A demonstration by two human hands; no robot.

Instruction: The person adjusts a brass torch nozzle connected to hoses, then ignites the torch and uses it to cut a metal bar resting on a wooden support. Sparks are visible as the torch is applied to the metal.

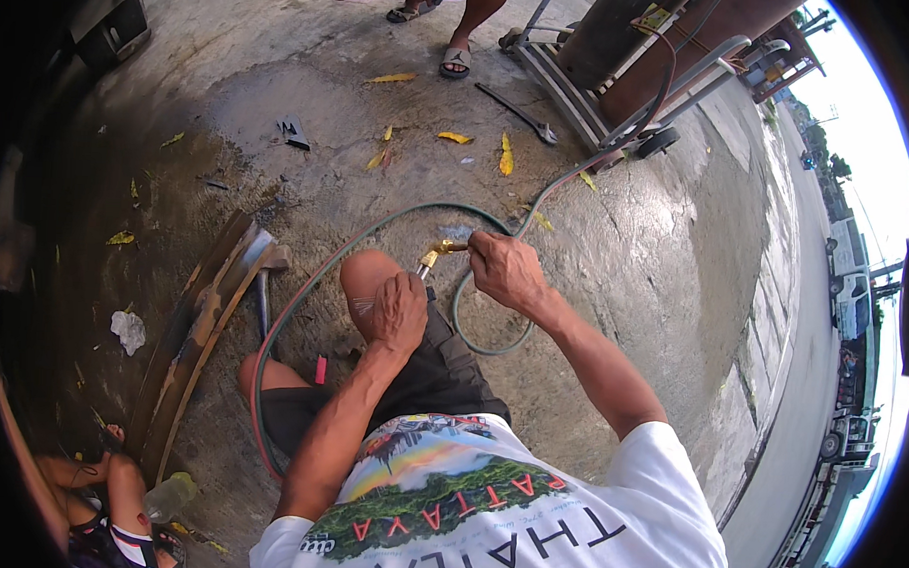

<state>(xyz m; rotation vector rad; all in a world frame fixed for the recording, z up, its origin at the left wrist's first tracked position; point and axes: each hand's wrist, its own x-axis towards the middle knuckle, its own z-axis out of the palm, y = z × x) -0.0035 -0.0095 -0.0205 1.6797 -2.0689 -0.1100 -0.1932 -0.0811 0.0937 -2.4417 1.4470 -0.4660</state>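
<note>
A cutting torch (441, 249) with a brass head and silver tubes lies between my two hands above my lap. My left hand (401, 310) is closed around its tubes, just below the head. Several thin wires (365, 306) fan out from the left side of that hand, over my knee. My right hand (508, 270) pinches the nozzle end of the torch; its fingertips hide the tip. A red and green twin hose (377, 221) loops around my left side and past the right hand.
Curved rusty steel pieces (198, 325) and a hammer (265, 287) lie on the left. Gas cylinders on a trolley (601, 109), a wrench (520, 114) and a crouching person's sandaled foot (455, 62) are ahead. Another person's leg (127, 493) shows at lower left.
</note>
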